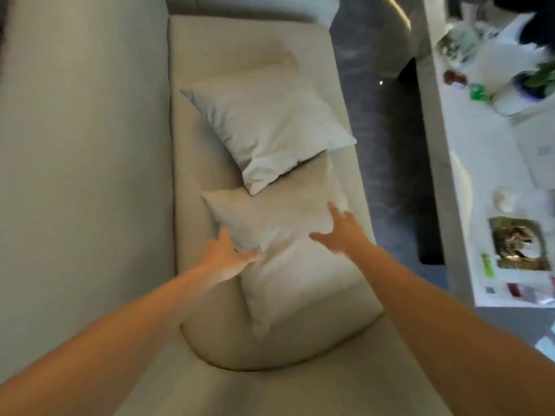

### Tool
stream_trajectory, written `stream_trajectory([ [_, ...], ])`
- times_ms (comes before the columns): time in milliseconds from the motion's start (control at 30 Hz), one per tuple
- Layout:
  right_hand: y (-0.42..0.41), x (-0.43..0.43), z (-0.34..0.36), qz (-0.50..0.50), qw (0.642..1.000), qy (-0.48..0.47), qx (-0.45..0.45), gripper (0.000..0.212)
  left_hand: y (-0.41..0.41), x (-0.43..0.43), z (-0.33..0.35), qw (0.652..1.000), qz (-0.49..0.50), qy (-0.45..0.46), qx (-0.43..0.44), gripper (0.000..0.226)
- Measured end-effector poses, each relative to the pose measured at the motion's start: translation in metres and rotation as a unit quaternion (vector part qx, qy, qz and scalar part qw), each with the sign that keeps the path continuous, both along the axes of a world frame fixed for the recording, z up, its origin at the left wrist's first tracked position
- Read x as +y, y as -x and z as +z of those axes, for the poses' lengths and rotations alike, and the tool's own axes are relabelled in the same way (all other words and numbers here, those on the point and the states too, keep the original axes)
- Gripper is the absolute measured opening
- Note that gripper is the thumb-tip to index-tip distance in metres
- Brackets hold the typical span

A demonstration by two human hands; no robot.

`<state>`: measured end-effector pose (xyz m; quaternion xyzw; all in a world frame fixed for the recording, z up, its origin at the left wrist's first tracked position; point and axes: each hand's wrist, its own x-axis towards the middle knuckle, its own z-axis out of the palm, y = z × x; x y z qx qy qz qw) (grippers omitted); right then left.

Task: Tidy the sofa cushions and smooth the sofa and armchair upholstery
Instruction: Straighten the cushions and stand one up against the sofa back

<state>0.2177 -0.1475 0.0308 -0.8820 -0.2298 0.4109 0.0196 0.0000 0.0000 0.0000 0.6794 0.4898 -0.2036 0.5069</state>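
A beige sofa fills the view, its backrest (84, 151) on the left and its seat (240, 40) running away from me. Several cushions lie in a loose pile on the seat. A pale grey cushion (270, 127) rests on top, tilted. Under it lies a beige cushion (270, 214), and a larger beige cushion (300, 289) sits nearest me. My left hand (228, 253) grips the near edge of the middle beige cushion. My right hand (342, 232) hovers over its right side with fingers spread, touching or just above the fabric.
A dark grey floor (384, 145) runs along the sofa's right edge. Beyond it stands a long white table (468, 139) with magazines (516, 259), a green plant (540, 79) and small items. Another beige cushion (264, 60) lies further back on the seat.
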Motion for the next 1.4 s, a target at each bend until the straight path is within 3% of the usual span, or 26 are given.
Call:
stream_trajectory([
  [67,-0.016,-0.014,-0.041,-0.08,0.997,0.0,-0.012,0.1,-0.018,-0.013,-0.04,0.999,0.03,0.006,0.015,0.122],
  [167,-0.025,-0.027,-0.096,-0.188,0.982,-0.016,0.022,0.088,-0.035,-0.032,-0.089,0.997,0.069,-0.015,0.009,0.113],
  [267,-0.036,-0.032,-0.132,-0.219,0.974,-0.043,0.03,0.082,-0.043,-0.048,-0.114,0.989,0.13,-0.067,-0.031,0.107],
  [467,-0.035,-0.024,-0.115,-0.216,0.976,-0.018,0.034,0.081,-0.045,-0.039,-0.086,0.986,0.154,-0.063,-0.01,0.093],
  [600,-0.013,-0.015,-0.092,-0.241,0.969,-0.001,0.06,0.081,-0.035,-0.028,-0.033,0.981,0.121,-0.147,-0.029,0.069],
  [733,0.043,-0.003,-0.07,-0.332,0.918,-0.072,0.206,0.079,-0.001,0.001,0.039,0.975,0.039,-0.213,-0.059,0.06],
  [867,0.118,0.028,-0.04,-0.421,0.831,-0.113,0.344,0.066,0.04,0.025,0.105,0.961,-0.028,-0.266,-0.076,0.059],
  [967,0.165,0.061,-0.014,-0.415,0.787,-0.146,0.432,0.06,0.065,0.042,0.133,0.948,-0.06,-0.306,-0.064,0.057],
  [1133,0.177,0.108,0.003,-0.354,0.822,-0.213,0.393,0.059,0.069,0.045,0.145,0.951,-0.049,-0.303,-0.035,0.056],
  [1200,0.171,0.102,0.005,-0.35,0.819,-0.186,0.415,0.057,0.061,0.049,0.15,0.942,-0.13,-0.309,0.021,0.052],
  [1267,0.15,0.1,0.008,-0.331,0.821,-0.16,0.437,0.052,0.042,0.065,0.15,0.894,-0.258,-0.338,0.142,0.039],
  [1300,0.145,0.095,0.009,-0.328,0.819,-0.161,0.443,0.05,0.035,0.069,0.152,0.883,-0.275,-0.34,0.172,0.032],
  [1333,0.113,0.1,0.002,-0.328,0.831,-0.181,0.411,0.049,0.004,0.082,0.143,0.881,-0.273,-0.358,0.148,0.028],
  [1400,0.065,0.104,-0.01,-0.344,0.839,-0.212,0.365,0.048,-0.046,0.096,0.133,0.911,-0.237,-0.325,0.091,0.021],
])
